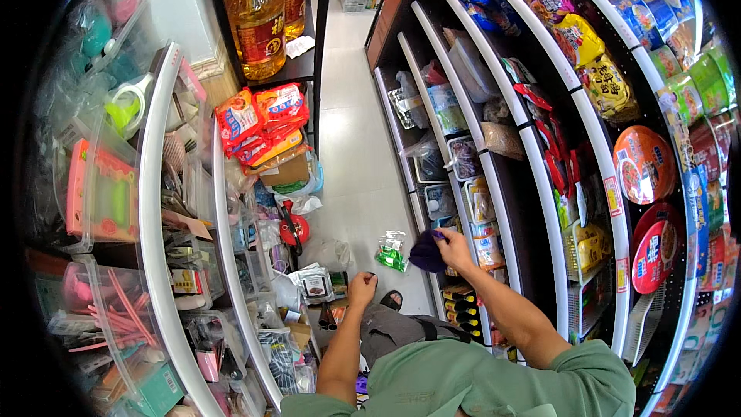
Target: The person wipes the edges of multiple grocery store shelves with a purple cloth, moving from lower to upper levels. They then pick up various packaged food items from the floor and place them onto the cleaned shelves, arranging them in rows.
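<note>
My right hand [453, 249] grips a dark purple, soft, rounded object [428, 251], perhaps a duster or brush head, beside the lower shelves on the right. My left hand [363, 288] is closed like a loose fist above my knee; whether something small sits in its fingers cannot be told. Between the hands, a clear plastic packet with green contents [392, 251] lies on the tiled floor. A silver and white pouch [315, 282] is left of my left hand, close to a translucent plastic bag [330, 255].
Shelves [564, 75] with noodle packs and bowls curve along my right. Left shelves [159, 145] hold plastic bins of small goods. Red packets [263, 116] are stacked ahead left, near large oil bottles [257, 29]. A red round object [294, 229] stands low at the aisle's left edge.
</note>
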A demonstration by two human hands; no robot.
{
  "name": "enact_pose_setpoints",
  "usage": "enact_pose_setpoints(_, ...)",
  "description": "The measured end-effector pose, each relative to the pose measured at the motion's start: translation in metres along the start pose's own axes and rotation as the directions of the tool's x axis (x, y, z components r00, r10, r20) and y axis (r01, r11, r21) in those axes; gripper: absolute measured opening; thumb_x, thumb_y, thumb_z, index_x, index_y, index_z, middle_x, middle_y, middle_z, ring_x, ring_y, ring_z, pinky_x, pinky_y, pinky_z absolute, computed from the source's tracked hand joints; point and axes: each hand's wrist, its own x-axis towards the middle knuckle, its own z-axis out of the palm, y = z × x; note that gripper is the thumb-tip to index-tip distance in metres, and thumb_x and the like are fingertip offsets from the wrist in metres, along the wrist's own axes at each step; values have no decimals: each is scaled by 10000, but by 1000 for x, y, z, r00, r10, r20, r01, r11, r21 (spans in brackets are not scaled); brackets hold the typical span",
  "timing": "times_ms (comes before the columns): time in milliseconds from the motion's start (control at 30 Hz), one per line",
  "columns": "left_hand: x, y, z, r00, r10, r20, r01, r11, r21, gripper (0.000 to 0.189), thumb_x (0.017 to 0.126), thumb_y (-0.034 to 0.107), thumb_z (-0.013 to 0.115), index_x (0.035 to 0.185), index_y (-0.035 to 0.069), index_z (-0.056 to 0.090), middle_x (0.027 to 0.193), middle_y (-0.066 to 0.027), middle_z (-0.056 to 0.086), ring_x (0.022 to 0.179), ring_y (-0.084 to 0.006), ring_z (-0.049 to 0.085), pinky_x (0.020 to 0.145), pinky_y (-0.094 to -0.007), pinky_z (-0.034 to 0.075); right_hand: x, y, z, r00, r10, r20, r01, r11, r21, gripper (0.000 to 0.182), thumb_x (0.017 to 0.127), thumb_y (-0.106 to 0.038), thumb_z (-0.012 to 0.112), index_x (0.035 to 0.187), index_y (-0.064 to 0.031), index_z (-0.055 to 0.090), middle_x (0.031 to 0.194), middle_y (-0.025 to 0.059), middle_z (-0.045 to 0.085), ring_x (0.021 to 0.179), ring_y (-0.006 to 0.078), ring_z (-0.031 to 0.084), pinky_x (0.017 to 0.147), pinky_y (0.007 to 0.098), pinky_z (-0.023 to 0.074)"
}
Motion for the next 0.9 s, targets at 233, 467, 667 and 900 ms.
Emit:
enact_pose_setpoints(233, -8, 8, 19, 994, 43, 95, -40, 999, -36, 336, 857, 333, 675, 967, 22, 739, 908, -177, 729, 862, -334, 702, 769, -419, 532, -30, 3, 17, 973, 118, 197, -105, 992, -74, 245, 914, -212, 641, 1080, -43, 706, 936, 203, 713, 857, 291, 703, 781, 371, 524)
enact_pose_setpoints(467, 14, 36, 54, 996, -43, 83, 92, 622, -778, 442, 994, 390, 541, 1198, 13, 653, 1000, -80, 712, 900, -165, 671, 833, -315, 520, -57, -81, -3, 943, -309, 122, 319, 945, -76, 300, 848, -126, 648, 1143, -92, 694, 921, 156, 655, 866, 345, 652, 764, 396, 528)
enact_pose_setpoints(667, 32, 123, 35, 807, 392, 442, 513, -94, -853, 454, 1036, 388, 452, 1284, 23, 555, 1128, -105, 665, 993, -188, 650, 902, -326, 504, -96, -141, -23, 736, -553, 389, 533, 829, 170, 344, 920, -281, 654, 1178, -55, 664, 963, 150, 663, 864, 347, 657, 764, 411, 534)
enact_pose_setpoints(900, 17, 172, 52, 629, 615, 475, 703, -190, -685, 378, 1042, 353, 422, 1221, 44, 547, 1096, -106, 652, 975, -180, 641, 866, -309, 505, -78, -114, -45, 948, -47, 315, -246, 519, 818, 386, 1023, -307, 524, 1221, 8, 626, 1030, 141, 703, 932, 268, 695, 844, 395, 562)
